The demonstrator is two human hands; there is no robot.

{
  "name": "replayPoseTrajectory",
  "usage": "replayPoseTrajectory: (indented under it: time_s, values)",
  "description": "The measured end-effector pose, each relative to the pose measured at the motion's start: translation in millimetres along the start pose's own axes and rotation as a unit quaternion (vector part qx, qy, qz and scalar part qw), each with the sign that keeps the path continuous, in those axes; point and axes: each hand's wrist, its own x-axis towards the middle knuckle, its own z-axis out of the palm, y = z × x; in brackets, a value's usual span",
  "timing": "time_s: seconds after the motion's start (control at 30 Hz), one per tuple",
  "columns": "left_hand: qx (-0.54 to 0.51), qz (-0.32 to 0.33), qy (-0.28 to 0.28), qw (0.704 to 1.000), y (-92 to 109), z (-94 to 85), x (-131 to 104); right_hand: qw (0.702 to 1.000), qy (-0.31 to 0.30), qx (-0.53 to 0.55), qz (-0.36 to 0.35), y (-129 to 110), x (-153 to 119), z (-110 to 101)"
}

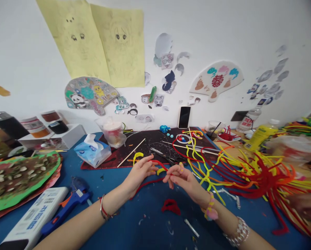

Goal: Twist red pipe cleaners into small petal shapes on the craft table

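My left hand (139, 175) and my right hand (184, 180) face each other over the blue table. Between them runs a bent red pipe cleaner (158, 164), with one end at the fingers of each hand, and both hands are closed on it. A yellow curled piece (161, 171) shows just behind my fingertips. Another red pipe cleaner (148, 183) lies on the table below the hands. Nearer to me is a small coiled red piece (171, 207), and a silver hair clip (191, 227) lies beyond it to the right.
Scissors or pliers (168, 157) lie on the dark mat (114, 158). At right spreads a heap of red, yellow and orange pipe cleaners (265, 177), with another person's hand (308, 206) beside it. A blue glue gun (72, 199) and a tissue pack (93, 151) stand left.
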Motion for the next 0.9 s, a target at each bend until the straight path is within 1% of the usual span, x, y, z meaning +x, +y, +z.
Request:
replayPoseTrajectory:
  time_s: [0.1,0.2,0.27,0.37,0.43,0.53,0.6,0.7,0.77,0.83,0.9]
  values:
    - [-0.023,0.026,0.023,0.999,1,-2.9,4,1.0,-0.013,0.001,-0.001,0,0,1]
    - [0.001,0.064,0.07,0.995,1,-8.2,9,1.0,-0.003,-0.017,-0.016,3,1,2]
    - [-0.013,0.078,0.086,0.993,0,-12.0,12,0.999,0.001,-0.034,-0.021,5,2,3]
    - [-0.086,0.084,0.08,0.989,-3,-16.3,16,0.998,-0.002,-0.063,-0.024,6,2,4]
    - [-0.127,0.075,0.077,0.986,-3,-17.8,17,0.996,-0.002,-0.083,-0.026,5,2,5]
    - [-0.147,0.056,0.064,0.985,0,-18.4,18,0.991,-0.007,-0.129,-0.024,4,1,4]
    - [-0.153,0.053,0.055,0.985,3,-18.2,17,0.987,0.015,-0.155,-0.028,4,1,3]
    - [-0.174,0.05,0.057,0.982,7,-17.7,16,0.983,0.089,-0.151,-0.047,5,1,-1]
    - [-0.193,0.048,0.048,0.979,8,-17.2,15,0.981,0.124,-0.138,-0.056,6,1,-4]
    - [-0.207,0.053,0.028,0.976,8,-16.4,14,0.98,0.142,-0.123,-0.061,6,2,-5]
    - [-0.209,0.067,0.02,0.975,9,-15.8,14,0.981,0.148,-0.106,-0.063,5,3,-6]
